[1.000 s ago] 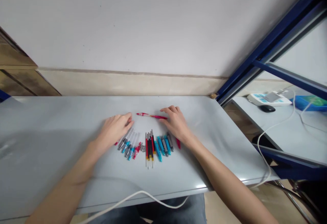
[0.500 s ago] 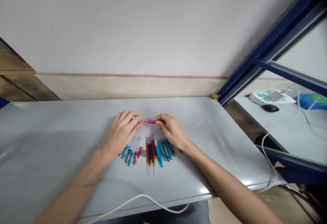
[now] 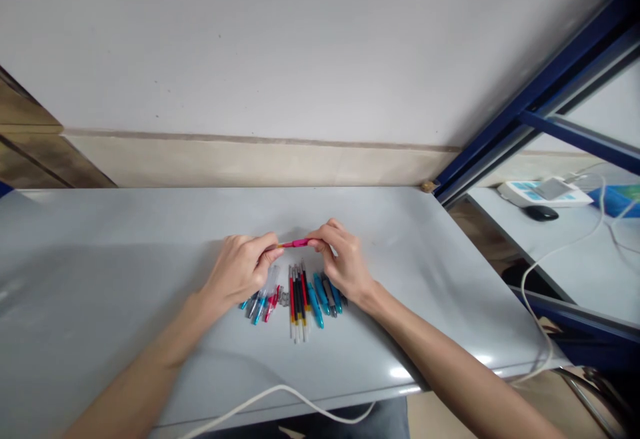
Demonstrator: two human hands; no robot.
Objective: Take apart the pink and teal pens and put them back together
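Note:
Both hands are raised a little past a row of pen parts, joined by one pen in pieces. My right hand [image 3: 343, 259] is closed on a pink pen barrel [image 3: 300, 243]. Out of its left end runs a thin refill [image 3: 281, 245], pinched between the thumb and curled fingers of my left hand [image 3: 243, 265]; its far end is hidden there. Below lie clear pen barrels with coloured tips [image 3: 261, 302], small springs [image 3: 283, 297], several red and black refills [image 3: 299, 299], and blue and grey grip pieces [image 3: 325, 295], partly behind my right hand.
The grey table [image 3: 125, 279] meets a wall at the back. A white cable [image 3: 280, 389] crosses the front edge. Right, past a blue metal frame [image 3: 480, 139], a second desk holds a black mouse [image 3: 541, 213] and a white device [image 3: 545, 192].
My left fingers have curled from stretched out into a tighter pinch on the refill. Less of the thin refill shows between the hands. The camera view has shifted slightly.

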